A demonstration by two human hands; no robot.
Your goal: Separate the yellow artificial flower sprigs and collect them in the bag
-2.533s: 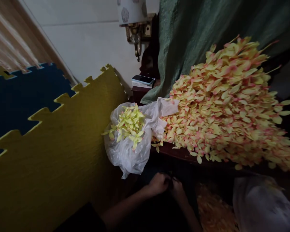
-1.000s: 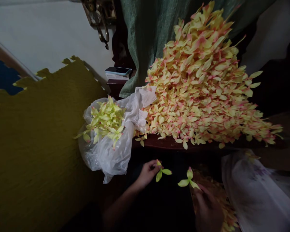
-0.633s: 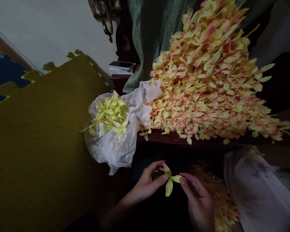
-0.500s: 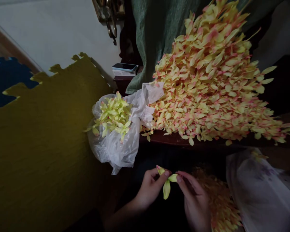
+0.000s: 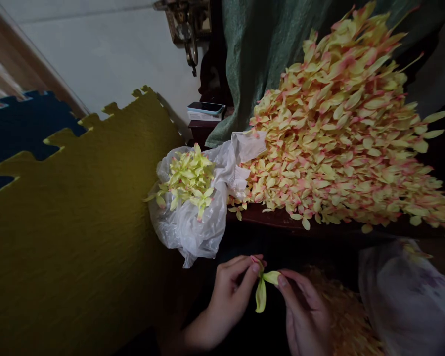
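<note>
Between my two hands is a yellow-green artificial flower (image 5: 260, 295) with pink-tipped petals. My left hand (image 5: 232, 291) pinches one petal and the flower's middle between thumb and fingers. The petal on the right is pinched by the thumb and fingertips of my right hand (image 5: 306, 306). A third petal hangs down between the hands. Beyond my left hand, a white plastic bag (image 5: 207, 232) holds a clump of similar greenish petals (image 5: 191, 173). A tall heap of yellow-and-pink petals (image 5: 348, 148) rises at the upper right.
A dark red tabletop edge (image 5: 270, 217) shows under the heap. Yellow foam mat (image 5: 96, 207) stands along the left. A phone (image 5: 206, 108) lies on a white box at the back. More petals (image 5: 350, 311) and a pale plastic bag (image 5: 404, 296) are at the lower right.
The whole view has shifted, so the scene sits further right. The flower remains pinched in both hands, its left petal turned more upright and partly hidden by my left fingers.
</note>
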